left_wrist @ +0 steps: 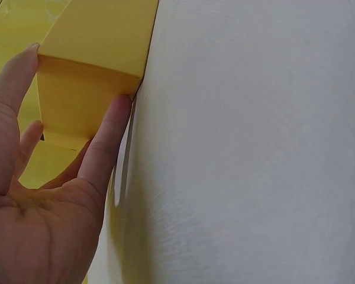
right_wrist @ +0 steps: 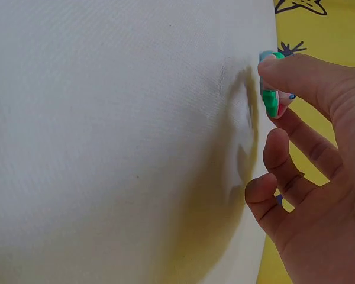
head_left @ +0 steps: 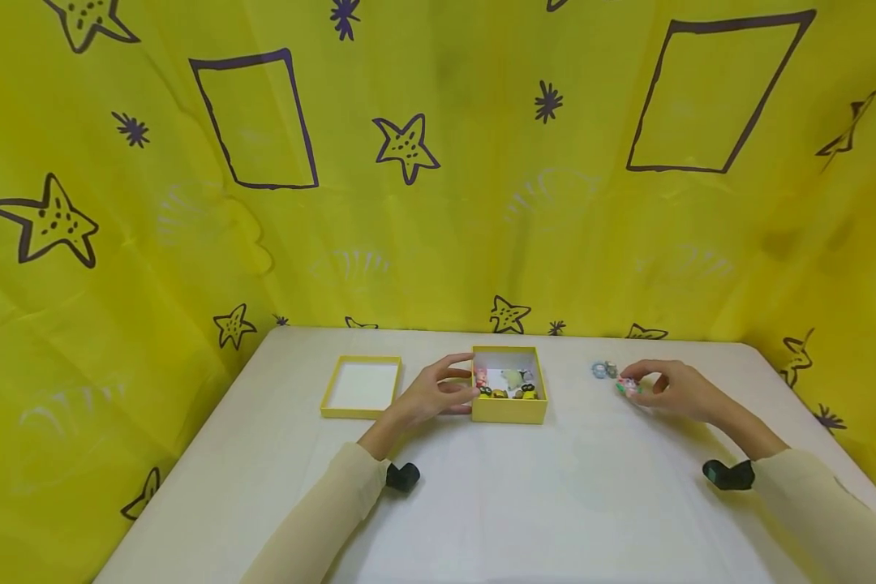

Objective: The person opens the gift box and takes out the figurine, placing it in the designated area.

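My left hand (head_left: 438, 392) rests against the left wall of a yellow open-topped box (head_left: 509, 411). In the left wrist view, its extended fingers touch the box (left_wrist: 100, 35) at the side and edges. Inside the box lie several small figures, among them a pink one (head_left: 481, 378), a pale one (head_left: 513, 378) and a yellow-and-black one (head_left: 529, 392). My right hand (head_left: 675, 391) pinches a small pink, white and green figurine (head_left: 629, 387) between thumb and index finger. The right wrist view shows the figurine (right_wrist: 271, 102) partly hidden by the thumb, with the other fingers loosely bent.
A yellow-rimmed lid (head_left: 324, 403) with a white inside lies left of the box. Just left of the right hand are a small blue ring-shaped piece (head_left: 599, 371) and a greyish figure (head_left: 611, 369). A yellow patterned curtain (head_left: 467, 243) hangs behind the white table (head_left: 526, 495).
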`<action>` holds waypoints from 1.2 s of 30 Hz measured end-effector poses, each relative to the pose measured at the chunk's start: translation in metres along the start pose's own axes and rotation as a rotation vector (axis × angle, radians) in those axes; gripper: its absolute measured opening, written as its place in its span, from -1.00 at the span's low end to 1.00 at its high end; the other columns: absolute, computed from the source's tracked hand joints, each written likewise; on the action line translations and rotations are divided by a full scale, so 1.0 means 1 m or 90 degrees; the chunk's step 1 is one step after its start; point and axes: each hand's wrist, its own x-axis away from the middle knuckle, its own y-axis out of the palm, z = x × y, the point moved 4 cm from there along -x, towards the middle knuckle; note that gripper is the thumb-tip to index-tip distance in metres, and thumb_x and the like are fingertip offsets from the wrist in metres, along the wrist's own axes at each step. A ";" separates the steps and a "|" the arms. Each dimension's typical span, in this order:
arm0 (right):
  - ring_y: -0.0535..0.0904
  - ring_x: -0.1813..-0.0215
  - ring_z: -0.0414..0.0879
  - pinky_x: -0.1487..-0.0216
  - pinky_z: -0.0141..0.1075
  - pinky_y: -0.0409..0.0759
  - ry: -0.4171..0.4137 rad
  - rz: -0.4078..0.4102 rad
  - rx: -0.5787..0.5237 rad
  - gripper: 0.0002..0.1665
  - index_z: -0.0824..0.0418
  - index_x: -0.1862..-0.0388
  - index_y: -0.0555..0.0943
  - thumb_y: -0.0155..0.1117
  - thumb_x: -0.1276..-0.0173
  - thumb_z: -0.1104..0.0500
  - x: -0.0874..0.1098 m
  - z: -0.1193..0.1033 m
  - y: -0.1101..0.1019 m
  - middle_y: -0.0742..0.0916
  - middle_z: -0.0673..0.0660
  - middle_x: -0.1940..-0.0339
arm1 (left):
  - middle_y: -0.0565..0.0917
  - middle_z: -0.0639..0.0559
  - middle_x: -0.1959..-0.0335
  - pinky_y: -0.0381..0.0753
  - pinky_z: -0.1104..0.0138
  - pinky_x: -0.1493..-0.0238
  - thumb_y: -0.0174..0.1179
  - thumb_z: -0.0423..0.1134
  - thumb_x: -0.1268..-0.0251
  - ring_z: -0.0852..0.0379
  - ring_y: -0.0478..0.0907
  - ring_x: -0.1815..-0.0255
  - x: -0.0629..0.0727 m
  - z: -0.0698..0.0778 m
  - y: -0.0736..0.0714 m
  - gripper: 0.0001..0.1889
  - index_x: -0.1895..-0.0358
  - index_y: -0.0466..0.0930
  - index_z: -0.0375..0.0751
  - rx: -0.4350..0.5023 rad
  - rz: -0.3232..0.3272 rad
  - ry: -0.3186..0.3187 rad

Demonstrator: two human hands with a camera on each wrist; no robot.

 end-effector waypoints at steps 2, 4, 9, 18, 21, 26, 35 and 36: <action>0.51 0.46 -0.16 0.46 -0.36 0.53 0.007 0.000 -0.015 -0.63 0.15 -0.10 0.70 0.50 -0.33 0.17 0.000 0.002 0.001 0.72 0.12 0.08 | 0.44 -0.27 -0.38 0.76 0.11 0.00 0.36 -0.35 -0.38 -0.11 0.61 -0.21 -0.001 0.000 0.000 -0.23 -0.59 0.23 -0.06 0.001 -0.003 0.003; 0.51 0.48 -0.16 0.47 -0.37 0.51 0.003 -0.004 -0.025 -0.62 0.17 -0.11 0.70 0.50 -0.33 0.18 0.000 0.003 0.002 0.72 0.13 0.07 | 0.43 -0.28 -0.37 0.77 0.10 0.00 0.35 -0.36 -0.38 -0.12 0.61 -0.21 -0.001 0.000 0.000 -0.24 -0.59 0.23 -0.07 0.002 -0.004 0.004; 0.49 0.50 -0.18 0.50 -0.39 0.46 0.003 -0.012 -0.035 -0.60 0.20 -0.12 0.69 0.51 -0.32 0.20 -0.002 0.005 0.004 0.71 0.14 0.08 | 0.42 -0.31 -0.38 0.76 0.11 0.00 0.34 -0.36 -0.39 -0.12 0.60 -0.21 -0.002 0.000 0.000 -0.24 -0.59 0.22 -0.08 0.002 -0.005 0.003; 0.46 0.51 -0.19 0.49 -0.39 0.43 0.003 -0.028 -0.047 -0.58 0.24 -0.14 0.67 0.50 -0.33 0.20 -0.003 0.005 0.005 0.71 0.17 0.05 | 0.43 -0.31 -0.38 0.76 0.12 -0.03 0.35 -0.36 -0.39 -0.10 0.60 -0.20 -0.002 0.000 0.000 -0.25 -0.59 0.25 -0.05 -0.012 0.003 0.003; 0.46 0.50 -0.18 0.48 -0.38 0.44 0.006 -0.032 -0.045 -0.57 0.24 -0.15 0.66 0.49 -0.34 0.19 -0.003 0.006 0.005 0.71 0.18 0.03 | 0.44 -0.31 -0.38 0.76 0.12 -0.03 0.35 -0.36 -0.39 -0.09 0.60 -0.20 -0.001 0.000 0.000 -0.25 -0.59 0.25 -0.05 -0.011 0.003 0.003; 0.45 0.50 -0.18 0.47 -0.38 0.44 0.008 -0.037 -0.055 -0.56 0.27 -0.17 0.65 0.48 -0.35 0.20 -0.003 0.006 0.006 0.70 0.20 0.02 | 0.42 -0.31 -0.39 0.75 0.10 -0.03 0.34 -0.38 -0.39 -0.10 0.61 -0.20 -0.001 0.000 0.000 -0.23 -0.60 0.22 -0.05 0.007 -0.001 -0.005; 0.43 0.52 -0.19 0.50 -0.38 0.40 0.017 -0.040 -0.060 -0.56 0.28 -0.19 0.64 0.46 -0.37 0.21 -0.002 0.005 0.005 0.69 0.18 0.04 | 0.43 -0.30 -0.39 0.75 0.11 -0.04 0.35 -0.35 -0.39 -0.10 0.59 -0.23 -0.001 0.000 0.000 -0.25 -0.59 0.24 -0.04 -0.008 0.001 0.001; 0.43 0.52 -0.19 0.50 -0.38 0.40 0.019 -0.041 -0.059 -0.56 0.28 -0.19 0.64 0.46 -0.37 0.21 -0.002 0.004 0.005 0.69 0.18 0.03 | 0.43 -0.30 -0.39 0.75 0.12 -0.04 0.35 -0.35 -0.39 -0.10 0.59 -0.23 -0.001 -0.001 0.000 -0.24 -0.59 0.24 -0.03 -0.010 0.001 0.001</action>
